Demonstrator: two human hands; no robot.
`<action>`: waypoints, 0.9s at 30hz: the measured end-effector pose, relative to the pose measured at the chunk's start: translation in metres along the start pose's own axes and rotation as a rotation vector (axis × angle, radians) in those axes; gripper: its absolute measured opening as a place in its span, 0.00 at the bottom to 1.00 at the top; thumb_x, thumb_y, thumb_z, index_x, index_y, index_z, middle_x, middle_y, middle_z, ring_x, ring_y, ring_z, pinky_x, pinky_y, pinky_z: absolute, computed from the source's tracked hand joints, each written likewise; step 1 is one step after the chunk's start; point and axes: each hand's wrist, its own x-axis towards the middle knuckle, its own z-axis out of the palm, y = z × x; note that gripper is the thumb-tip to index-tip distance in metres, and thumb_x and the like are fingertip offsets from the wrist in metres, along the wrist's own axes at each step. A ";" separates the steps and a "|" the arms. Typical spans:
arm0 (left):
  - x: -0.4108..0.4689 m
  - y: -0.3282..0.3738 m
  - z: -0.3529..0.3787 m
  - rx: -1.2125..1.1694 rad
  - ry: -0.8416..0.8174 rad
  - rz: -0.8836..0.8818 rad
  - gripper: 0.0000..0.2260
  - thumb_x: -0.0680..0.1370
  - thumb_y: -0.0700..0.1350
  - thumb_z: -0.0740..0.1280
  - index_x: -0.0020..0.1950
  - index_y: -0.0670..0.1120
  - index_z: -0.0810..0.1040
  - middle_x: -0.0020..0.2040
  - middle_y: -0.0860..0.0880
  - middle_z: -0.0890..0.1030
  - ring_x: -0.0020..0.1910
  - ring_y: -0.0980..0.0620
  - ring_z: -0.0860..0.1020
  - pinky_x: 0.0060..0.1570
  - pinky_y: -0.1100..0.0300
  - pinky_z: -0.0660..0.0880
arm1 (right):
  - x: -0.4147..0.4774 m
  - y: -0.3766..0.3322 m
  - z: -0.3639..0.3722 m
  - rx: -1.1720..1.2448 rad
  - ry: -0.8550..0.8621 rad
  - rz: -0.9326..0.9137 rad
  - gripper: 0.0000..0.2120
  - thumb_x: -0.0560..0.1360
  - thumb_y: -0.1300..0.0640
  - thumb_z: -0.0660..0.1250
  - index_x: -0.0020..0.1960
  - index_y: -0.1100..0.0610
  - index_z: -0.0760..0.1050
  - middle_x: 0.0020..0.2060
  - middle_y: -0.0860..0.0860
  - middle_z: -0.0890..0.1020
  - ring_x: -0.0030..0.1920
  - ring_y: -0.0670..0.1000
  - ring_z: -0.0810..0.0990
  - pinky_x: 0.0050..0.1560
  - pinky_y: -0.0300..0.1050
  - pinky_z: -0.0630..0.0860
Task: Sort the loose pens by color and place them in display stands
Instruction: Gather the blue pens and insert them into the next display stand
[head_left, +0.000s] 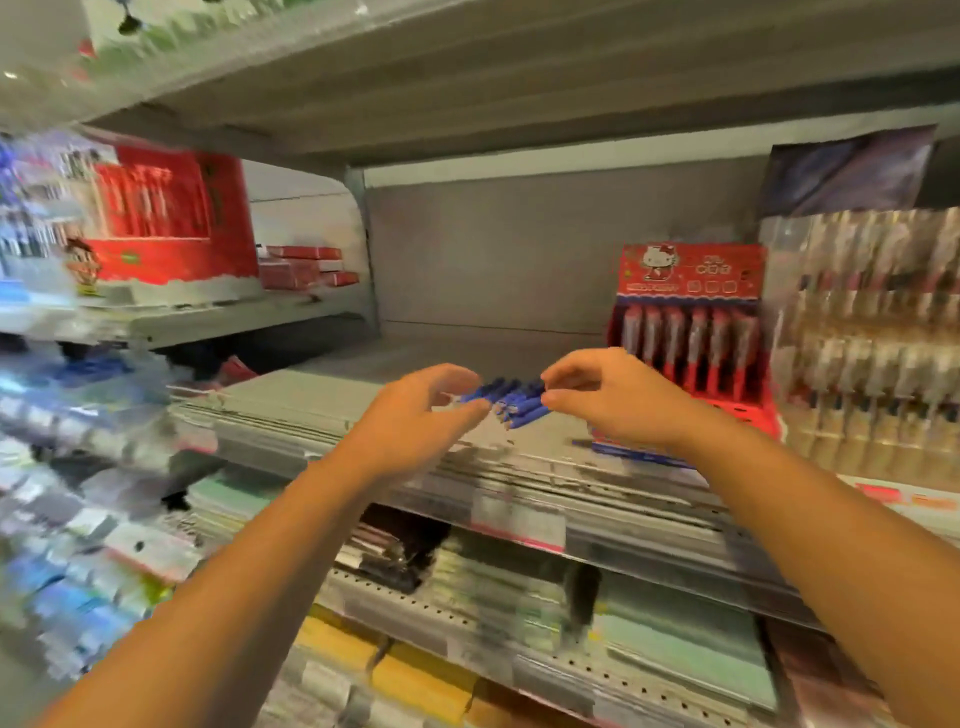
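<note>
Blue pens (511, 401) (a small bundle, blurred) are grasped at both ends between the curled fingers of the left hand (415, 421) and right hand (615, 400).

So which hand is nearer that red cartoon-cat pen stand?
Right. The right hand is just left of the red cardboard pen stand; the left hand is farther left, beyond the blue pens.

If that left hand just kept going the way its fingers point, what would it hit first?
The bundle of blue pens, right at its fingertips; blur hides whether the left hand already touches them. The right hand seems to pinch their far end, so it would come next.
</note>
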 end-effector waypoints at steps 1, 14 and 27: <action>0.012 -0.009 -0.005 0.026 -0.018 -0.006 0.17 0.78 0.53 0.67 0.66 0.52 0.76 0.59 0.56 0.78 0.57 0.56 0.76 0.52 0.62 0.69 | 0.015 0.000 0.007 -0.018 0.011 0.028 0.10 0.76 0.58 0.70 0.56 0.59 0.80 0.47 0.51 0.83 0.42 0.46 0.80 0.39 0.31 0.75; 0.170 -0.071 0.022 0.181 -0.359 -0.196 0.16 0.74 0.56 0.67 0.38 0.44 0.73 0.38 0.45 0.75 0.34 0.48 0.72 0.35 0.58 0.69 | 0.153 0.025 0.034 -0.567 -0.244 0.507 0.03 0.76 0.62 0.66 0.43 0.59 0.76 0.38 0.58 0.83 0.30 0.54 0.79 0.33 0.43 0.78; 0.212 -0.040 0.069 0.360 -0.943 -0.054 0.26 0.81 0.62 0.57 0.28 0.50 0.76 0.19 0.52 0.74 0.14 0.57 0.70 0.20 0.67 0.68 | 0.164 0.028 0.034 -0.451 -0.272 0.700 0.16 0.71 0.73 0.65 0.57 0.63 0.80 0.51 0.62 0.84 0.51 0.60 0.84 0.53 0.58 0.81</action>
